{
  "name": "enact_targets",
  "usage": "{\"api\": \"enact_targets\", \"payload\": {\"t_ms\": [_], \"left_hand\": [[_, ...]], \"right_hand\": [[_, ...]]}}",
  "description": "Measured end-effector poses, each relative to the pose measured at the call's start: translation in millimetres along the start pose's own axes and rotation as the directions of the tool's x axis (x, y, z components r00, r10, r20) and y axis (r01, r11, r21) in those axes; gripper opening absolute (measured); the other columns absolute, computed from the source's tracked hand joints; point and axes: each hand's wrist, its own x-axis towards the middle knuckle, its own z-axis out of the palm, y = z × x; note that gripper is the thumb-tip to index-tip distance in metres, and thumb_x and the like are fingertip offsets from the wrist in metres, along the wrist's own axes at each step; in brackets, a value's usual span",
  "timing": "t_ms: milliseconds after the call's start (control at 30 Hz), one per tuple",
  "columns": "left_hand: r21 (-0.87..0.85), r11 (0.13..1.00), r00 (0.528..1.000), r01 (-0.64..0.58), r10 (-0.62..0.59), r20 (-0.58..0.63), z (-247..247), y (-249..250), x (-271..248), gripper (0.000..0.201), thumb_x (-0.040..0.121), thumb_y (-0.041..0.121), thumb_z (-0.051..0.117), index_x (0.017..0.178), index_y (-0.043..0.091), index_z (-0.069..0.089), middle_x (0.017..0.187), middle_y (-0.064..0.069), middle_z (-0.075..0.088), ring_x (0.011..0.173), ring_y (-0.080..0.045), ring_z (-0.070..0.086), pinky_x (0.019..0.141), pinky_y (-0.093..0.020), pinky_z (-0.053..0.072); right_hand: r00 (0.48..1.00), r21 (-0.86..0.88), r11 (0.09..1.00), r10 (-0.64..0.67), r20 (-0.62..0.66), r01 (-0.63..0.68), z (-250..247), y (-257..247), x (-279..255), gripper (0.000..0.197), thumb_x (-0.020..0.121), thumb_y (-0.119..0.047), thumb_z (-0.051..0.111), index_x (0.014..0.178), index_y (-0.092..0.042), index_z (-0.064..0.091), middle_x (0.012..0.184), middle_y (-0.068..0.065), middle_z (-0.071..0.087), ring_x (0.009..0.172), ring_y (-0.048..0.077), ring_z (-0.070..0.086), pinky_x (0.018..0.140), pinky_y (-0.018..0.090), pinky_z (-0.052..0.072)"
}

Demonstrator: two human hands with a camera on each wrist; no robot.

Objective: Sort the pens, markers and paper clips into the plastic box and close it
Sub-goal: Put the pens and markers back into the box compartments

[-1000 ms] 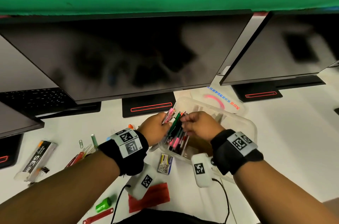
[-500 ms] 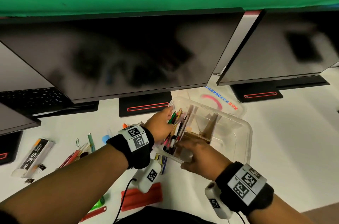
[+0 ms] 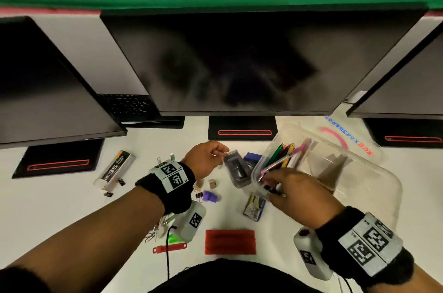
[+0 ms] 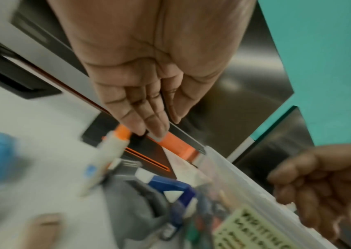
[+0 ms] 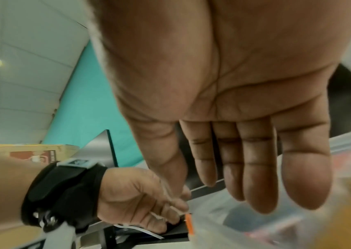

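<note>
The clear plastic box (image 3: 359,187) stands open at the right, with several pens and markers (image 3: 281,161) lying in its left compartment. My right hand (image 3: 273,184) rests on the box's near left corner, fingers fairly straight (image 5: 255,176), touching the rim by the pen ends. My left hand (image 3: 215,152) hovers left of the box above a grey stapler-like tool (image 3: 236,170). Its fingers (image 4: 149,121) are extended and I see nothing held in them. The box lid (image 3: 347,139) lies behind the box. Paper clips (image 3: 153,232) lie under my left wrist.
Three dark monitors on stands line the back of the white desk. Loose items lie around: a staples tube (image 3: 117,168), a staples packet (image 3: 254,206), a red pouch (image 3: 230,241), a green marker (image 3: 175,238), a purple piece (image 3: 209,196) and a blue item (image 3: 251,157).
My left hand has come out of the box, leaving the pens inside, and moved left over the desk. My right hand left the pens and settled on the box's near corner.
</note>
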Motion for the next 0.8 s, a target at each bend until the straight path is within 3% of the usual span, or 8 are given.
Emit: {"api": "enact_targets", "payload": {"t_ms": [200,267,433,667,800], "left_hand": [[-0.025,0.987,0.985,0.159,-0.160,-0.069,-60,-83,-30,0.020,0.091,0.004,0.049,0.102,0.016,0.061,0.096,-0.006,0.062,0.074,-0.013,0.058,0.072,-0.027,0.051],[-0.004,0.980,0.974,0.199,-0.198,-0.106,-79,-105,-41,0.020,0.090,0.005,0.051,0.102,0.015,0.062,0.098,-0.008,0.064,0.081,-0.019,0.058,0.081,-0.031,0.051],[0.109,0.956,0.958,0.272,-0.259,-0.119,-121,-157,-65,0.029,0.086,-0.003,0.052,0.112,0.009,0.062,0.101,-0.004,0.062,0.100,-0.021,0.060,0.087,-0.029,0.047],[0.338,0.907,0.967,0.250,-0.249,-0.046,-144,-203,-70,0.034,0.086,0.003,0.054,0.117,0.014,0.061,0.120,-0.006,0.063,0.108,-0.022,0.059,0.099,-0.028,0.045],[0.485,0.834,0.957,0.263,-0.288,-0.024,-141,-206,-64,0.042,0.086,0.027,0.061,0.125,0.014,0.053,0.124,-0.004,0.059,0.110,-0.021,0.058,0.095,-0.029,0.046]], "right_hand": [[0.979,0.047,0.991,-0.131,0.156,0.125,29,-68,47,0.035,0.090,-0.034,0.053,0.125,-0.026,0.051,0.124,-0.002,0.057,0.108,0.014,0.055,0.088,0.023,0.042],[0.960,0.042,0.989,-0.150,0.238,0.144,51,-87,64,0.035,0.091,-0.031,0.052,0.125,-0.023,0.052,0.122,0.001,0.057,0.107,0.017,0.056,0.087,0.025,0.041],[0.910,0.056,0.987,-0.159,0.384,0.149,105,-119,93,0.036,0.091,-0.024,0.052,0.127,-0.021,0.053,0.130,0.004,0.054,0.117,0.018,0.051,0.096,0.024,0.037],[0.928,0.045,0.969,-0.245,0.282,0.243,140,-160,130,0.045,0.090,-0.009,0.045,0.133,-0.022,0.050,0.128,0.007,0.051,0.116,0.028,0.047,0.100,0.036,0.038],[0.931,-0.041,0.956,-0.272,0.244,0.290,147,-178,159,0.044,0.091,-0.003,0.044,0.131,-0.019,0.052,0.133,0.007,0.050,0.118,0.028,0.046,0.101,0.036,0.039]]}}
